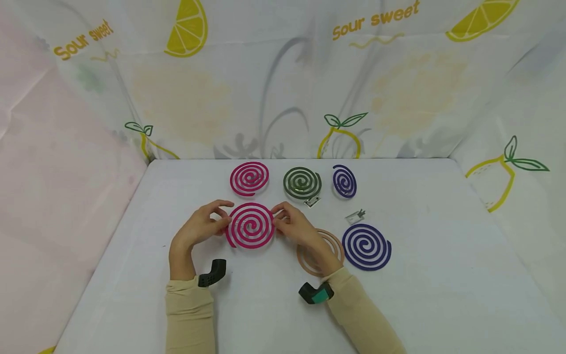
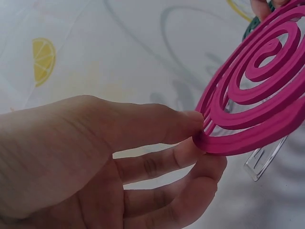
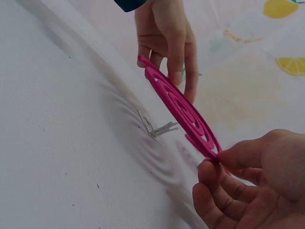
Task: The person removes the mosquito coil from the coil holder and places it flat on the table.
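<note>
A pink mosquito coil is held up between both hands, its shadow on the white table below. My left hand pinches its left edge; in the left wrist view the thumb lies on top and fingers beneath the rim. On the opposite edge, my right hand pinches with thumb and fingertips, also seen in the right wrist view, where the coil appears nearly edge-on. Beneath the raised coil, a small metal coil stand sits on the table.
Along the back are another pink coil, a green coil and a tilted blue coil. A tan coil lies partly under my right forearm, beside a blue coil. Metal stands lie nearby. Printed cloth walls the back.
</note>
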`<action>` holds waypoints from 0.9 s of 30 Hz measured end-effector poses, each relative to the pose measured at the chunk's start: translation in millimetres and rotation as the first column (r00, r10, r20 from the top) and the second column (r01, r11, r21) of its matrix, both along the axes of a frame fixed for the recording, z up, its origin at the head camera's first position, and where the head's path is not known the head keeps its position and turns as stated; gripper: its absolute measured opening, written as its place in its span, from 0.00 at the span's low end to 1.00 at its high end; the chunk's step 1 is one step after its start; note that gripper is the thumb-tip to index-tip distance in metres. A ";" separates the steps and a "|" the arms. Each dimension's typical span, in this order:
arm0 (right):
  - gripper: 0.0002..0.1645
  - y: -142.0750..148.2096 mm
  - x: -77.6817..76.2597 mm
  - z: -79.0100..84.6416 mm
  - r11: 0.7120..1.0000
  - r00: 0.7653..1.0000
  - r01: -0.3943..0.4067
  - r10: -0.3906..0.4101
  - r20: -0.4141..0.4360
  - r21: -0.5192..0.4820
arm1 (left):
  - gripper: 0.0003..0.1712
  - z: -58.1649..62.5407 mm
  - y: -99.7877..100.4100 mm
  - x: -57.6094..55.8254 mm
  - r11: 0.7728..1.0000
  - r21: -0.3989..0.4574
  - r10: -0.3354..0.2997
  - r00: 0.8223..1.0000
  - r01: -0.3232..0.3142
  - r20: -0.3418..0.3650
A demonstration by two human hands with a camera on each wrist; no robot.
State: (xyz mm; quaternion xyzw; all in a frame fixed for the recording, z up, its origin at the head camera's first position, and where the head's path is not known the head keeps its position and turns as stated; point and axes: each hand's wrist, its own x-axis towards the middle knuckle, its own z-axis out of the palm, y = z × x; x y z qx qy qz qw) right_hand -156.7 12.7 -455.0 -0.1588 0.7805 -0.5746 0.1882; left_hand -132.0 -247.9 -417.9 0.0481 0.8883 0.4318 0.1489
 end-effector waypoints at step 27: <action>0.14 13.5 -5.1 0.3 0.998 0.998 -0.052 0.053 -0.018 0.020 | 0.20 -2.9 7.5 0.9 0.984 0.105 -0.146 0.989 0.144 0.016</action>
